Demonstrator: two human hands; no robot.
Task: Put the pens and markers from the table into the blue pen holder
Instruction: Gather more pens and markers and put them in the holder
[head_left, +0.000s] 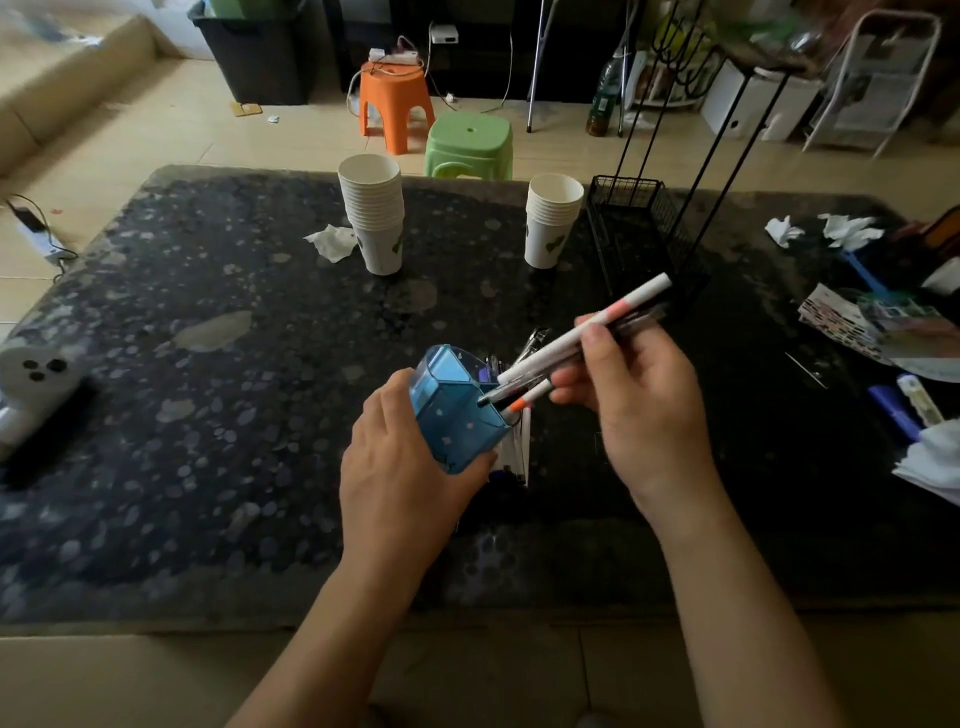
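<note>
My left hand (402, 465) grips the blue translucent pen holder (451, 410) and tilts its mouth toward the right, just above the dark speckled table (208, 415). My right hand (636, 402) holds a bundle of pens and markers (582, 332), white barrels with orange bands plus dark pens. Their lower tips sit at the holder's opening; the upper ends point up and to the right. More pens (519, 447) lie on the table under and behind the holder, partly hidden by it.
Two stacks of paper cups (375, 208) (550, 218) stand at the back with a crumpled tissue (335, 241). A black wire rack (631, 228) stands back right. Papers, tissues and a blue marker (893, 410) clutter the right edge. A white device (31, 384) lies far left.
</note>
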